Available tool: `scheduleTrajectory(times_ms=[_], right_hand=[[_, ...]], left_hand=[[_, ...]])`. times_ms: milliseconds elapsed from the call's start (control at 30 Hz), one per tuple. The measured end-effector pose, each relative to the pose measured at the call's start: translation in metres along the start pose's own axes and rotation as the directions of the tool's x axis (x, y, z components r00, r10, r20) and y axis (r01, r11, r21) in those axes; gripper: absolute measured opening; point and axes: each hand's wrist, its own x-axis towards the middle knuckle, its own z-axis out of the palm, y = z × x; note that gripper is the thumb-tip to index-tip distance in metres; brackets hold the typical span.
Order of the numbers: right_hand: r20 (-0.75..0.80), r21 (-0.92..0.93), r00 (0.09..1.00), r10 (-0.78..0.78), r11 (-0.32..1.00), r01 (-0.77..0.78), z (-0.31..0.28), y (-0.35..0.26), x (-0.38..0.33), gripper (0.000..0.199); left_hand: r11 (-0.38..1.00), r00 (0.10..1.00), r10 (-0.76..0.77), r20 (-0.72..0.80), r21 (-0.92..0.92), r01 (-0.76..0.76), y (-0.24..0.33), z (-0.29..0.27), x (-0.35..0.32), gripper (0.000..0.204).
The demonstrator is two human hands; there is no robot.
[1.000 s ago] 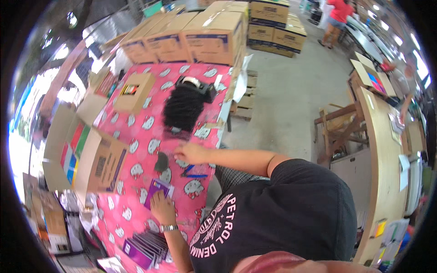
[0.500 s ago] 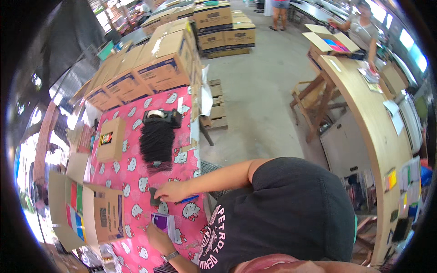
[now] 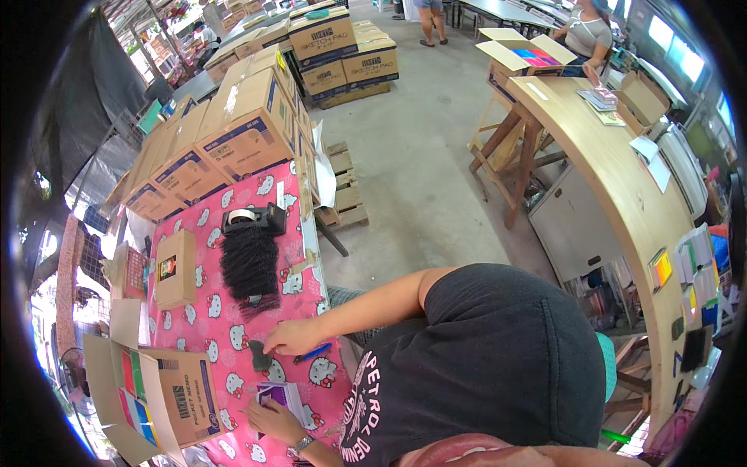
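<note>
My left hand, with a watch on its wrist, is at the near end of the table, its fingers bent over the edge of a small purple notebook. More white page edges show beside that notebook. My right hand rests farther up the table, its fingers loosely stretched and holding nothing I can see. Right by its fingertips lies a dark grey-green pad or cloth, and below the palm a blue pen-like tool. An open carton with red, green and blue notebooks inside stands left of my left hand.
On the pink patterned tablecloth are a bundle of black strands, a tape dispenser and a small carton. Large cartons stack at its far end. A person works at a wooden table across the aisle.
My left hand has moved onto the purple notebook from beside it. My right hand's fingers have come slightly away from the dark pad. The whole view has shifted a little.
</note>
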Motion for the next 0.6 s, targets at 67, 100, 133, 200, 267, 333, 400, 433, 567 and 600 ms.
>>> scheduleTrajectory(times_ms=[67,100,133,200,267,333,400,433,567,600], right_hand=[[0.014,0.027,1.000,0.000,1.000,0.000,0.003,-0.008,0.002,0.027],[0.051,0.032,0.998,0.024,0.999,-0.026,0.005,-0.016,0.006,0.026],[0.088,0.035,0.995,0.048,0.998,-0.051,0.006,-0.023,0.010,0.026],[0.131,0.021,0.991,0.040,0.999,-0.043,0.009,-0.035,0.017,0.027],[0.147,0.013,0.989,0.019,1.000,-0.021,0.009,-0.039,0.021,0.027],[0.135,0.011,0.991,-0.014,1.000,0.013,0.007,-0.038,0.023,0.026],[0.135,-0.019,0.990,-0.048,0.999,0.051,0.012,-0.037,0.029,0.024],[0.136,-0.033,0.988,-0.065,0.997,0.070,0.014,-0.036,0.034,0.023],[0.198,-0.057,0.974,-0.109,0.991,0.122,0.032,-0.045,0.059,0.020],[0.188,-0.098,0.969,-0.162,0.978,0.183,0.040,-0.041,0.064,0.019]], left_hand=[[0.998,0.997,-0.056,-0.051,0.009,0.057,0.009,0.002,-0.002,0.035],[0.995,0.994,-0.092,-0.065,0.037,0.094,0.017,-0.001,0.001,0.036],[0.989,0.989,-0.127,-0.079,0.063,0.132,0.022,-0.002,0.002,0.036],[0.989,0.979,-0.137,-0.149,0.035,0.144,0.024,0.000,0.006,0.035],[0.988,0.979,-0.144,-0.144,0.037,0.151,0.026,-0.001,0.009,0.034],[0.986,0.987,-0.149,-0.066,0.070,0.153,0.030,-0.003,0.013,0.032],[0.995,0.968,-0.046,-0.247,0.076,0.067,0.028,0.003,0.010,0.030],[0.996,0.943,0.006,-0.334,0.086,0.025,0.026,0.006,0.008,0.029],[0.998,0.969,-0.061,-0.238,0.001,0.063,0.017,0.013,0.004,0.025],[0.998,0.972,-0.065,-0.225,-0.028,0.061,0.019,0.012,0.006,0.024]])
